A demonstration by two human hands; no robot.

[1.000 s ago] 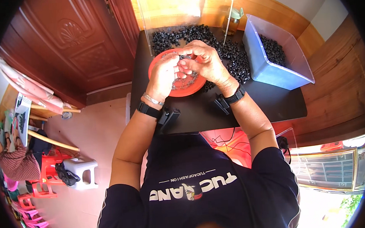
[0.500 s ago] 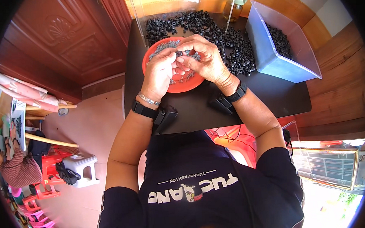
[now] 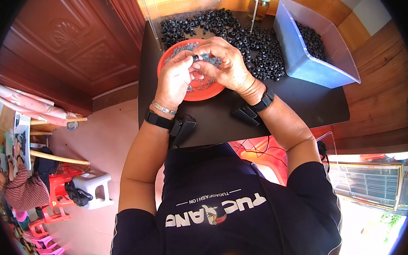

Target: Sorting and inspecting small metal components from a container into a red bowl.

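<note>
The left hand (image 3: 171, 79) is pinched on a black piece (image 3: 195, 58) above the red bowl (image 3: 203, 96); the right hand (image 3: 229, 64) is curled, its hold unclear — fine handling, seemingly; steadiness is needed.

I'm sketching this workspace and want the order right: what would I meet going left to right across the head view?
Co-worker's striped top → white stool → left hand → small black piece at the fingertips → right hand → blue bin.
</note>
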